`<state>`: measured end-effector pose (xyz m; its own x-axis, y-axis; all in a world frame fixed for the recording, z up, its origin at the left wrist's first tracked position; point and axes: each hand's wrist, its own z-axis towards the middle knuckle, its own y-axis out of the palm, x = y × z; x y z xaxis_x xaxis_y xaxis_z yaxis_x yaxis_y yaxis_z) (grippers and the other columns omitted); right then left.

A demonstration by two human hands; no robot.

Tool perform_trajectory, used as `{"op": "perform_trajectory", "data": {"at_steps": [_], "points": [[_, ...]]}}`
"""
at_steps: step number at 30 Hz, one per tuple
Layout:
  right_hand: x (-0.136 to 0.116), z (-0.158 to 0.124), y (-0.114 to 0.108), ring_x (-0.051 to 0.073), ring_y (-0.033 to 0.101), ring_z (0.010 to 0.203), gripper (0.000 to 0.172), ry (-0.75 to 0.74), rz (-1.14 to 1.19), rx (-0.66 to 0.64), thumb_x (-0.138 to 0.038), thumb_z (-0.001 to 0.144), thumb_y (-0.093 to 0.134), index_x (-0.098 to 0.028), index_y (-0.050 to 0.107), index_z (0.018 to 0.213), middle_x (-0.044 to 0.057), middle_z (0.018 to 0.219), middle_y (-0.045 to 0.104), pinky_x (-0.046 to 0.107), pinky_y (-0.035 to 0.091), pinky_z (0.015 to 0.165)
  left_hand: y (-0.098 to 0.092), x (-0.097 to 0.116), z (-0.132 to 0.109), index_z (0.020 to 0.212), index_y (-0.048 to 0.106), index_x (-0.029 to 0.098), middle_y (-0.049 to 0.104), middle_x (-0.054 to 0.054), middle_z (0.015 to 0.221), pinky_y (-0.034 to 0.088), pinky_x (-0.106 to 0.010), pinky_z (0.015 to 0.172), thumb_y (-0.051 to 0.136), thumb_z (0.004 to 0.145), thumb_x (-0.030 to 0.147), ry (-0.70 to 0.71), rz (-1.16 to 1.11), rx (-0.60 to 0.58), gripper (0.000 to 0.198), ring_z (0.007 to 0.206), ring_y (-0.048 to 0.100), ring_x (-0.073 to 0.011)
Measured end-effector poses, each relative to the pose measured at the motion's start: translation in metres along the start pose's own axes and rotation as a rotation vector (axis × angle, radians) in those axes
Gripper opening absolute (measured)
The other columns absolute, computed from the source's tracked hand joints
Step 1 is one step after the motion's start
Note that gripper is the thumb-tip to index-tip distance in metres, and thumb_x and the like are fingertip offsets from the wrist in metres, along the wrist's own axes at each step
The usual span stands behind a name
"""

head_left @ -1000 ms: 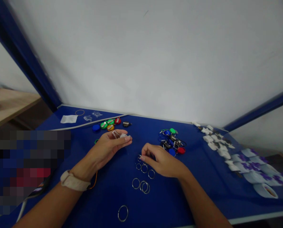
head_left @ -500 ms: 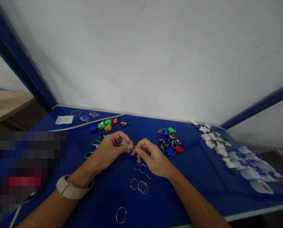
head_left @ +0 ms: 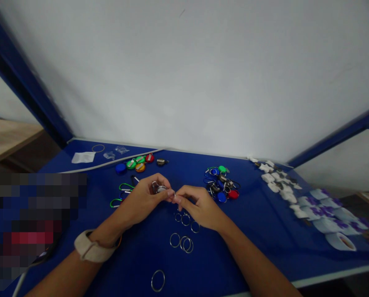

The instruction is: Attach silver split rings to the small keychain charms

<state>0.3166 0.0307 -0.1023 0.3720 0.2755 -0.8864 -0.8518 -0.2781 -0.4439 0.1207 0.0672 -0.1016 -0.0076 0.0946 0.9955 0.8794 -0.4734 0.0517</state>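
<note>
Left hand (head_left: 141, 199) and right hand (head_left: 199, 207) move closer, almost touching; left pinches shiny key tag (head_left: 159, 189); right pinches tiny thing (head_left: 174, 196), too small to tell; many rings (head_left: 184, 233) lie loose mid-table (head_left: 135, 264); tag pile (head_left: 221, 185) sits near back edge.

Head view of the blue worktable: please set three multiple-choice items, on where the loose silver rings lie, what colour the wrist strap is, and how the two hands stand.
1. Where do the silver split rings lie?
A) On the blue tabletop, nearer the person than the hands
B) On the wooden table
C) Among the white pieces

2. What colour is the wrist strap?
A) Red
B) Beige
C) Green

3. How do the hands stand?
A) Flat, far apart
B) Crossed at the wrists
C) Left hand and right hand meeting at the fingertips

1 A: rings lie below the hands.
2 B: the strap shows pale beige.
3 C: the fingertips touch.
</note>
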Motion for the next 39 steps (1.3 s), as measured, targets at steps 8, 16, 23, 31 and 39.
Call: {"op": "perform_trajectory", "data": {"at_steps": [8,16,23,31,39], "points": [[0.0013,-0.0018,-0.0014,0.013,0.063,0.077,0.022,-0.046,-0.078,-0.038,-0.027,0.099,0.05,-0.018,0.067,0.088,0.001,0.081,0.068,0.026,0.047,0.073,0.0005,0.0036,-0.0014,0.083,0.062,0.017,0.072,-0.004,0.075,0.054,-0.033,0.075,0.073,0.079,0.033,-0.01,0.025,0.002,0.019,0.075,0.069,-0.0191],[0.0006,-0.0005,-0.0027,0.012,0.064,0.071,0.02,-0.054,-0.117,-0.037,-0.027,0.098,0.054,-0.016,0.069,0.088,0.001,0.077,0.068,0.024,0.047,0.07,-0.0018,0.0018,0.0007,0.083,0.064,0.017,0.071,-0.002,0.075,0.051,-0.029,0.071,0.072,0.08,0.03,0.058,0.052,0.05,0.017,0.071,0.065,-0.0154],[0.0011,-0.0006,-0.003,0.01,0.063,0.067,0.022,-0.07,-0.075,-0.043,-0.024,0.099,0.051,-0.016,0.068,0.086,0.0,0.074,0.067,0.022,0.047,0.067,-0.0033,0.0003,-0.0012,0.088,0.065,0.017,0.068,-0.001,0.08,0.048,-0.029,0.074,0.07,0.083,0.029,0.101,0.106,0.006,0.014,0.077,0.062,-0.0147],[0.0014,-0.0025,-0.0037,0.01,0.062,0.065,0.03,-0.001,0.027,-0.064,-0.034,0.102,0.048,-0.016,0.065,0.085,0.001,0.074,0.066,0.021,0.046,0.062,0.0,0.0027,-0.0021,0.086,0.064,0.015,0.066,0.0,0.075,0.046,-0.027,0.07,0.07,0.082,0.027,0.107,0.046,-0.071,0.014,0.072,0.059,-0.0132],[-0.0003,-0.003,-0.005,0.011,0.065,0.069,0.032,0.012,0.085,-0.103,-0.034,0.103,0.045,-0.014,0.068,0.093,0.003,0.077,0.068,0.024,0.048,0.066,-0.0018,0.0004,-0.0005,0.086,0.064,0.015,0.065,0.0,0.076,0.046,-0.027,0.069,0.07,0.081,0.026,0.098,0.069,-0.031,0.014,0.072,0.059,-0.0126]]}}
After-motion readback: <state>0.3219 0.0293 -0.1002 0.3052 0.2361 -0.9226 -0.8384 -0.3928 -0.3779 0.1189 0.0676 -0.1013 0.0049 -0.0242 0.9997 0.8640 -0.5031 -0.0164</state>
